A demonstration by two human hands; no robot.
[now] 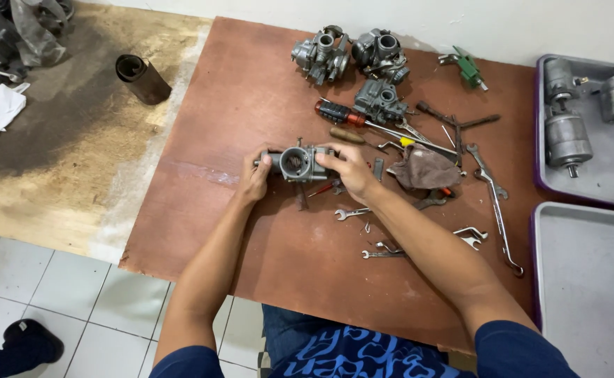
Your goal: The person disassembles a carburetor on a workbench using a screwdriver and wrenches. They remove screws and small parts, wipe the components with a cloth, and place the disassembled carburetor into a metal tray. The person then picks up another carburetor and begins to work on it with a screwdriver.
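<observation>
Now I'm seeing both hands on the carburetor (298, 163) at the centre of the frame: left hand (254, 178) grips its left end, right hand (349, 168) clasps the right side, steadying it on the brown board (216, 210), bore facing the camera. Wrenches (492, 196), a screwdriver (338, 112) and a rag (424, 170) lie just right; three more carburetors (352, 52) sit top centre.

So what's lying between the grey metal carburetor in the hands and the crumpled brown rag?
The right hand gripping the grey metal carburetor, then a small flat metal piece before the brown rag, in the head view.
</observation>
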